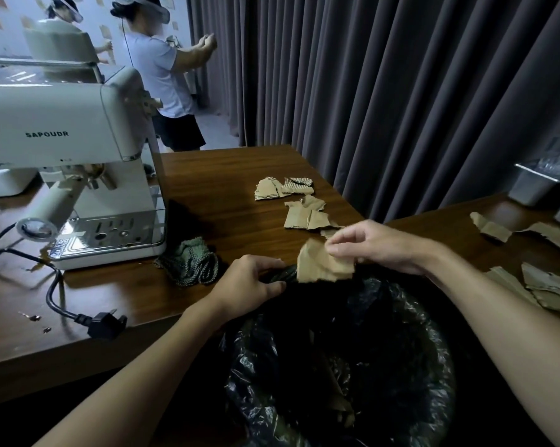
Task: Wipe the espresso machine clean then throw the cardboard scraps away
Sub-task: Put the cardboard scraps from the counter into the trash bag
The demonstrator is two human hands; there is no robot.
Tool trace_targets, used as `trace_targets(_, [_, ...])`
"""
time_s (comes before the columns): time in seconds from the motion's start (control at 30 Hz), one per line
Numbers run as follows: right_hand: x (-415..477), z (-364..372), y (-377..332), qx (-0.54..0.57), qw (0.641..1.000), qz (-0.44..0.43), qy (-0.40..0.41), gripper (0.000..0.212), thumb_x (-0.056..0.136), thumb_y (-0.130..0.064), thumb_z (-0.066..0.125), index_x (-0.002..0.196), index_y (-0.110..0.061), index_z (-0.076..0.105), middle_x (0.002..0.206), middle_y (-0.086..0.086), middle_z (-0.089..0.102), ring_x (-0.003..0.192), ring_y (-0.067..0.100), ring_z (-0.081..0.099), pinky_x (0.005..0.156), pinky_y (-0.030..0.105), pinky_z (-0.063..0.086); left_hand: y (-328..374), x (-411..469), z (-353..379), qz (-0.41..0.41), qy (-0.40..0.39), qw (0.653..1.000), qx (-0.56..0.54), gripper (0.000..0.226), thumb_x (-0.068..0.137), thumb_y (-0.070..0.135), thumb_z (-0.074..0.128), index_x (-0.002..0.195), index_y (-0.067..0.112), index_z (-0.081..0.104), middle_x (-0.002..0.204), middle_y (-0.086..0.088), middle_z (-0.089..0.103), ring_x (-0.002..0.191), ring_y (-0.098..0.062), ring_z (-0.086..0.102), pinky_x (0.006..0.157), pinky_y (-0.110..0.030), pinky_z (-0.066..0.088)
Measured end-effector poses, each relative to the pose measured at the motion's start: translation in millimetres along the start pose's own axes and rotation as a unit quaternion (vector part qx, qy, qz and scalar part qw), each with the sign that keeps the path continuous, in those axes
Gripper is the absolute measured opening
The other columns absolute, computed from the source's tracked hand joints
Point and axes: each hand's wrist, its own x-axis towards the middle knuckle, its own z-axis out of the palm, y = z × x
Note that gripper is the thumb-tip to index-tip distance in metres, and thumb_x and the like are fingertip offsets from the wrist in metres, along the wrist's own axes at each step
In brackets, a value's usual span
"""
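Right hand [378,245]: fingers and thumb pinch a cardboard scrap [322,262] by its upper edge. The scrap hangs over the far rim of the bin bag [426,321].

Left hand [252,282]: fingers curl round the bag's bunched rim just left of the scrap, holding the mouth wide. Several brown pieces [339,404] already lie inside the bag, below both hands.

Step in hand: the disposal stage, judged from the scrap held over the bag. The next move calls for the right hand to let go so the piece drops clear of the rim, then reach forward for more.

Loose scraps [307,217] lie on the table [227,175] just beyond the right hand, with a second cluster [285,188] farther out. A further pile [546,285] lies on the surface to the right of the right forearm.

A crumpled green cloth [188,264] sits just left of the left hand. The espresso machine [69,130] stands beyond it, far left. Brown spots [36,266] show by its base, so wiping may not be complete. Its unplugged power plug [106,324] lies near the table edge, left of the left forearm.

Nothing blocks the reach to the nearer scraps. The right-hand pile calls for a sideways reach past the bag.
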Motion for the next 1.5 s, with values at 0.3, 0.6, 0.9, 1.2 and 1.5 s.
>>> trace_targets(0.3, [33.9, -3.9, 43.2, -0.129, 0.969, 0.006, 0.213, 0.035, 0.091, -0.023, 0.062, 0.126, -0.022, 0.060, 0.126, 0.001, 0.061, 0.116, 0.015, 0.055, 0.100, 0.028, 0.042, -3.9, 1.3, 1.6, -0.014, 0.006, 1.000, -0.012, 0.044, 0.085, 0.026, 0.078, 0.128, 0.022, 0.068, 0.137, 0.009, 0.061, 0.123, -0.005, 0.057, 0.107, -0.026, 0.045])
trace_targets(0.6, [48.4, -6.3, 60.9, -0.209, 0.949, 0.044, 0.232, 0.039, 0.084, -0.045, 0.053, 0.121, -0.036, 0.060, 0.126, -0.008, 0.061, 0.120, 0.019, 0.054, 0.107, 0.049, 0.039, -6.5, 3.3, 2.3, -0.015, 0.004, 1.000, -0.016, 0.040, 0.084, 0.028, 0.078, 0.124, 0.024, 0.071, 0.135, 0.011, 0.063, 0.122, -0.004, 0.059, 0.108, -0.032, 0.047])
trace_targets(0.9, [47.4, -4.5, 62.2, -0.219, 0.943, 0.033, 0.247, 0.011, 0.083, -0.035, 0.073, 0.084, -0.026, 0.067, 0.113, 0.000, 0.054, 0.106, 0.020, 0.053, 0.092, 0.035, 0.044, -6.3, 3.2, 1.4, -0.015, -0.007, 0.999, -0.033, 0.037, 0.086, 0.025, 0.077, 0.122, 0.026, 0.072, 0.135, 0.012, 0.062, 0.122, -0.003, 0.058, 0.108, -0.031, 0.046])
trace_targets(1.2, [45.2, -5.4, 48.9, -0.110, 0.950, 0.084, 0.280, 0.067, 0.077, 0.000, 0.072, 0.133, -0.017, 0.038, 0.121, 0.007, 0.044, 0.097, 0.018, 0.049, 0.068, 0.023, 0.040, -5.2, 2.1, 2.3, -0.020, -0.004, 0.999, -0.041, 0.038, 0.085, 0.024, 0.077, 0.123, 0.026, 0.070, 0.136, 0.012, 0.062, 0.122, -0.003, 0.058, 0.108, -0.032, 0.047])
trace_targets(1.5, [2.6, -15.4, 33.7, 0.112, 0.966, -0.031, 0.230, 0.028, 0.082, 0.007, 0.066, 0.104, -0.010, 0.066, 0.100, 0.014, 0.073, 0.090, 0.022, 0.071, 0.076, 0.035, 0.059, -5.7, 2.2, 0.7, -0.019, -0.011, 0.999, -0.046, 0.037, 0.086, 0.024, 0.077, 0.123, 0.026, 0.071, 0.135, 0.013, 0.062, 0.117, -0.003, 0.061, 0.104, -0.034, 0.050])
